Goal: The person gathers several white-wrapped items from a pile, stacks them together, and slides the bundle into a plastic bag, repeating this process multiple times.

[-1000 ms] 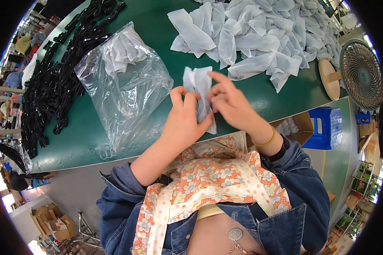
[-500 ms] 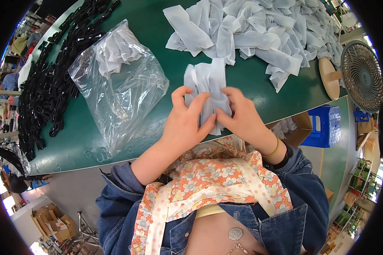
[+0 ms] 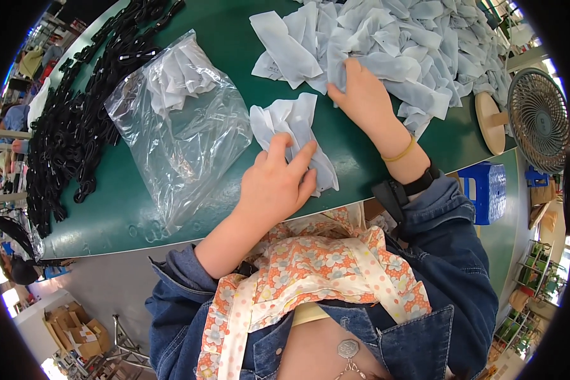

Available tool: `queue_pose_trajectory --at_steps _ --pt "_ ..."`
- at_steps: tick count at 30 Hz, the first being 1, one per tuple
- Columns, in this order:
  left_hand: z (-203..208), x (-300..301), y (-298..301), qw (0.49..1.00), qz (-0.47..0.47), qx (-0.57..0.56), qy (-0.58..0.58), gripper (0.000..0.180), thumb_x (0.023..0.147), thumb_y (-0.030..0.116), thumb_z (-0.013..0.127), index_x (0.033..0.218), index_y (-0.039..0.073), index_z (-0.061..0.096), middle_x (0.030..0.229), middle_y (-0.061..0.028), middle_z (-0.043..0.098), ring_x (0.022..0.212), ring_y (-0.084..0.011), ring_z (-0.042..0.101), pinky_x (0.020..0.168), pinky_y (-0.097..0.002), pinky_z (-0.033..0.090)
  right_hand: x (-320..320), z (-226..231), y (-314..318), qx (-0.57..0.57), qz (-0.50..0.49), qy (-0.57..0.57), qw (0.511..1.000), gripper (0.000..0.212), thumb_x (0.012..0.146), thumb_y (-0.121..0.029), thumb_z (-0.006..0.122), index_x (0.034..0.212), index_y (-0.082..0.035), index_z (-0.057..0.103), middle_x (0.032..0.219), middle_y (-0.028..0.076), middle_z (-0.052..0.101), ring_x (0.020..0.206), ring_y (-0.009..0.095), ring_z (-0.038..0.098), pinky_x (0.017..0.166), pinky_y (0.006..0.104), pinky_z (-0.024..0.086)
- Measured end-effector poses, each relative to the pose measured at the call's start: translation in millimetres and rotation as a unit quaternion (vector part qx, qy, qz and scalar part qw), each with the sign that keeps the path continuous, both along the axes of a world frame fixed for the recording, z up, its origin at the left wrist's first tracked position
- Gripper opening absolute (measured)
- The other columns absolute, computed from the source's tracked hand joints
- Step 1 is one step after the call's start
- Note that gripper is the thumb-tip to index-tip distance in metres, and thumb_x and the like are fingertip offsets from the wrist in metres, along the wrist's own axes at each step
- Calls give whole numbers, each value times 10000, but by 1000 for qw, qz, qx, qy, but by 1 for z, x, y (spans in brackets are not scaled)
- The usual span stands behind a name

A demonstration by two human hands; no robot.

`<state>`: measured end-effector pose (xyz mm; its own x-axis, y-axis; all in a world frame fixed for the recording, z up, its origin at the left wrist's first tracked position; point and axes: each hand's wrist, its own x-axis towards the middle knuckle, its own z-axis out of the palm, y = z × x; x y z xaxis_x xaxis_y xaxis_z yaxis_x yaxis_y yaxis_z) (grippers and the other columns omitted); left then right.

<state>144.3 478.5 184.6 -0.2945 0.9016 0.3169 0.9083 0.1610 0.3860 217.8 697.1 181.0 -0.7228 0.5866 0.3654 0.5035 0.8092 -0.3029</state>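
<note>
My left hand (image 3: 273,180) rests on a small bundle of thin, whitish translucent pouches (image 3: 304,120) near the table's front edge. Its fingers press over the bundle and its thumb lies at the near side, so the hand grips it. Up and to the right, my right hand (image 3: 366,98) is at the near edge of a large heap of the same pouches (image 3: 418,38). Thumb and fingers there are apart, touching a pouch (image 3: 337,57) that sticks out of the heap.
Left of the bundle lies a clear plastic bag (image 3: 196,145) with more pouches inside. Bundled black cables (image 3: 76,126) cover the green table's (image 3: 107,221) left side. A fan (image 3: 538,120) stands at the right, above a blue stool (image 3: 487,190).
My right hand has left the bundle and moved up and right to the heap. My left hand stays on the bundle, which has shifted slightly left and tilted.
</note>
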Motion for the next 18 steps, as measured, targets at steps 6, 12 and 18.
queue_pose_trajectory --at_steps 6,12,18 --pt "0 -5 -2 1000 4 11 9 394 759 248 665 1147 192 631 1013 -104 495 625 -256 582 498 -342 508 43 6 -43 -97 46 -55 993 250 785 -114 599 995 21 583 859 197 607 793 388 598 702 459 486" --pt "12 -3 6 997 -6 -65 50 427 749 263 648 1175 237 631 974 -100 489 563 -267 566 448 -347 498 53 12 -59 -257 246 -51 933 247 827 -117 608 1032 22 603 849 189 611 823 354 607 729 419 486" --pt "13 -1 8 997 3 -57 53 448 740 255 642 1187 255 627 968 -93 489 539 -266 558 434 -345 497 23 -2 16 32 24 -5 999 334 827 -103 603 1156 -59 565 897 176 548 781 366 587 715 383 486"
